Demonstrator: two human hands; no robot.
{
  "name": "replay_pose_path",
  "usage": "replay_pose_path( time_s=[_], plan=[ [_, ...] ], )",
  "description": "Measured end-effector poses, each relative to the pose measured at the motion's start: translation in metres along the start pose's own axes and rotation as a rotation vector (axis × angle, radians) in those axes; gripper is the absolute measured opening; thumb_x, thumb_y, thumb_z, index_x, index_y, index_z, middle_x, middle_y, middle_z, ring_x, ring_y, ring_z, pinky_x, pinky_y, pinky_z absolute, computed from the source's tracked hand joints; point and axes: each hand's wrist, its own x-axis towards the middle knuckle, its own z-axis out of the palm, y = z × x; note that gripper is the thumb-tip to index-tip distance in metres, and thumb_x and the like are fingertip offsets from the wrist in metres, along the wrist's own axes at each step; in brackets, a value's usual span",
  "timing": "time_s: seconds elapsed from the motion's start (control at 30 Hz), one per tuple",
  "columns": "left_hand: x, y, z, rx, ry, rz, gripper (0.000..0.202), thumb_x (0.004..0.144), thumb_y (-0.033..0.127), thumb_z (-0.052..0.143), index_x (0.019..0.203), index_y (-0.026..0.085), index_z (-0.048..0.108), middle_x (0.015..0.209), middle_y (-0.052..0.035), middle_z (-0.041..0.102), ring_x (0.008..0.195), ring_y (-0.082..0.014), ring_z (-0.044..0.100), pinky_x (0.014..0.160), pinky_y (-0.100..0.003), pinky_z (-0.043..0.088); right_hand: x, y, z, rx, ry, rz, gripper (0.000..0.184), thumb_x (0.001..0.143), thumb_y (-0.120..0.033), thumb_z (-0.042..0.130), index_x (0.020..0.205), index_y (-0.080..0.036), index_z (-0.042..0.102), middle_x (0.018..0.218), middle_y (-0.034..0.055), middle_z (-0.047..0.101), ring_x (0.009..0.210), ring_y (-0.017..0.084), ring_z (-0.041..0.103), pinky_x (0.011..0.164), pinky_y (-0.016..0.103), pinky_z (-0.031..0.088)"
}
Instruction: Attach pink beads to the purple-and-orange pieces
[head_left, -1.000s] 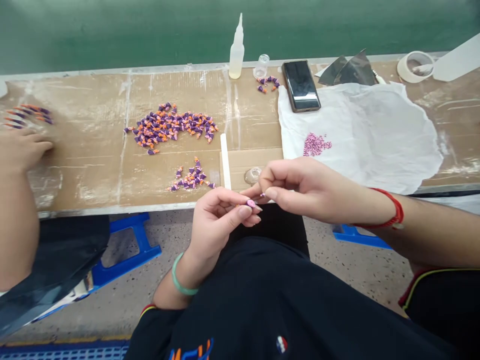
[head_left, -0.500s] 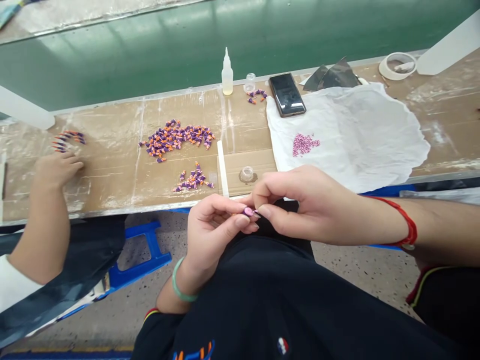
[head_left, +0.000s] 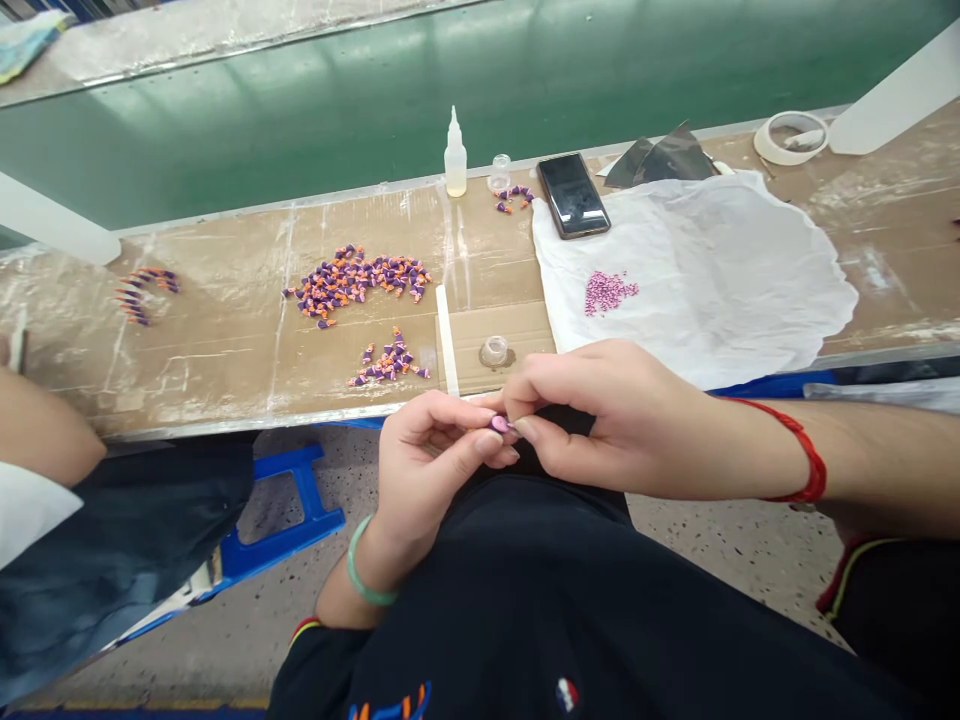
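Between the thumb and fingers of my left hand (head_left: pixel 435 450) is a tiny purple and pink figure (head_left: pixel 499 424). My right hand (head_left: pixel 592 420) pinches at the figure's right end; whether it holds a separate small part there is hidden by the fingertips. Both hands meet just off the table's front edge. Beyond them stands a small clear cup (head_left: pixel 494 351) on a piece of cardboard. A small group of purple and orange figures (head_left: pixel 390 360) lies to the left, with a larger pile of figures (head_left: pixel 360 280) behind it. Tiny pink pieces (head_left: pixel 609 292) lie on a white cloth (head_left: pixel 720 270).
A dropper bottle (head_left: pixel 455 160), a phone (head_left: pixel 574 195) and a tape roll (head_left: pixel 791 138) stand or lie along the back. A white strip (head_left: pixel 447 340) lies near the cup. At the left, a co-worker's arm (head_left: pixel 45 420) reaches over the table near an arc of figures (head_left: pixel 142 292).
The co-worker's hand has drawn away from the arc of figures toward the left edge. My hands keep nearly the same pinch on the small figure. The view has shifted slightly.
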Motion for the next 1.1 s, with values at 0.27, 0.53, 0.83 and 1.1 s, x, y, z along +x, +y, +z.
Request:
replay_pose_path(
  time_s=[0.27,0.53,0.83,1.1],
  plan=[
    [0.001,0.000,-0.001,0.011,0.040,0.006,0.007,0.077,0.021,0.084,0.081,0.023,0.079,0.072,0.0023,0.078,0.059,-0.0101,0.073,0.058,-0.017,0.062,-0.003,0.003,0.005,-0.142,0.037,-0.101,0.017,0.090,-0.012,0.047,0.075,-0.020,0.052,0.060,-0.0027,0.061,0.050,0.009,0.051,0.053,0.024,0.035],
    [0.000,-0.002,-0.002,0.097,0.089,0.038,0.013,0.075,0.027,0.087,0.078,0.020,0.076,0.069,0.0004,0.077,0.055,-0.0127,0.072,0.054,-0.020,0.061,-0.005,0.006,0.013,-0.215,0.105,-0.178,0.019,0.090,-0.010,0.045,0.074,-0.020,0.048,0.061,-0.0023,0.059,0.051,0.010,0.051,0.052,0.024,0.035],
    [-0.004,-0.002,-0.002,0.136,0.088,0.074,0.008,0.078,0.021,0.083,0.081,0.021,0.076,0.072,0.0007,0.078,0.057,-0.0131,0.073,0.057,-0.021,0.061,-0.006,0.008,0.017,-0.278,0.128,-0.209,0.019,0.091,-0.010,0.045,0.075,-0.020,0.050,0.063,-0.0011,0.062,0.054,0.010,0.054,0.054,0.023,0.038],
    [0.003,0.001,0.001,0.035,0.153,-0.125,0.021,0.070,0.030,0.089,0.073,0.018,0.071,0.061,0.0019,0.074,0.051,-0.0110,0.069,0.052,-0.018,0.059,-0.004,0.014,0.014,-0.187,0.095,-0.112,0.016,0.092,-0.013,0.046,0.078,-0.020,0.052,0.066,-0.0009,0.066,0.056,0.010,0.059,0.053,0.022,0.039]
  ],
)
